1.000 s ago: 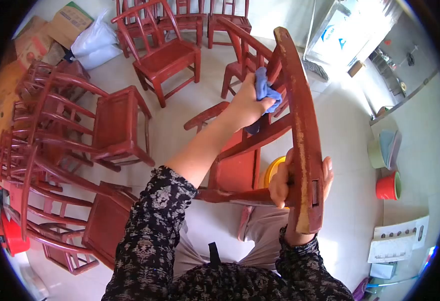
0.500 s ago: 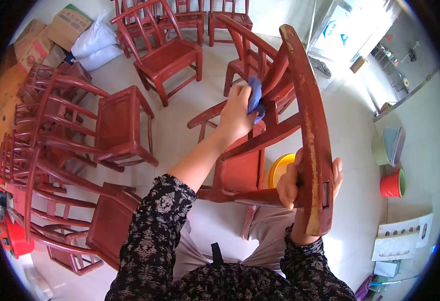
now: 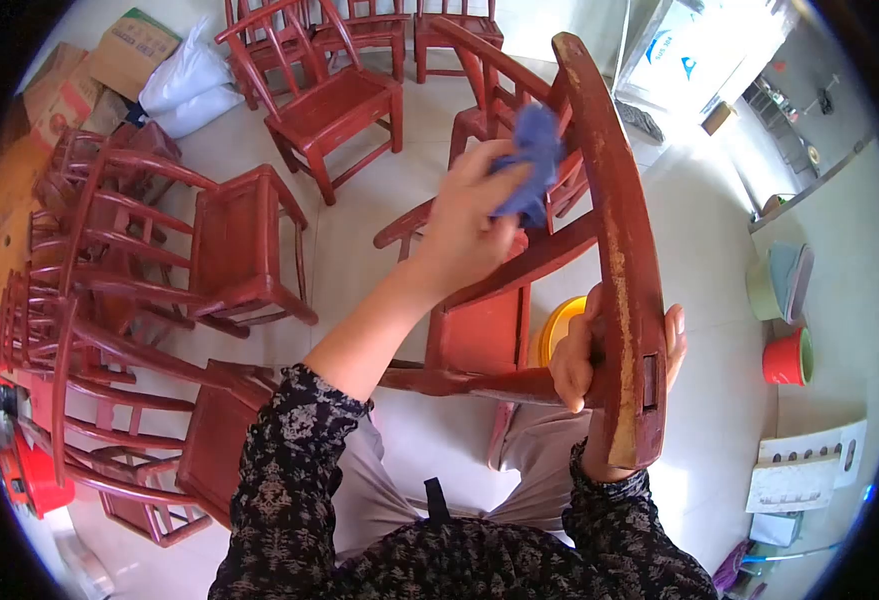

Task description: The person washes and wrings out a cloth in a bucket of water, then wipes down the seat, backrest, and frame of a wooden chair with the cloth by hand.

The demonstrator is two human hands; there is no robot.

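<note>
My left hand (image 3: pixel 464 220) is closed on a blue cloth (image 3: pixel 531 165), blurred by motion. It is among the bars of a red wooden chair (image 3: pixel 519 268) right in front of me; whether the cloth touches the wood I cannot tell. My right hand (image 3: pixel 584 358) wraps round the lower end of the chair's long, thick bar (image 3: pixel 614 230), fingers on one side and thumb on the other. This bar rises close to my view, its edge worn to pale wood, with a slot near the bottom. Part of my right palm is hidden behind it.
Several red chairs crowd the left, one with a square seat (image 3: pixel 234 240); another chair (image 3: pixel 334 105) stands ahead. A yellow bucket (image 3: pixel 559 325) is behind the held chair. Cardboard boxes (image 3: pixel 129 50) and a white sack (image 3: pixel 189 95) lie at far left. A red bucket (image 3: pixel 784 358) stands right.
My left hand has moved slightly up with the blue cloth, and the cloth has shifted up and right towards the long bar. My right hand keeps its hold on the chair.
</note>
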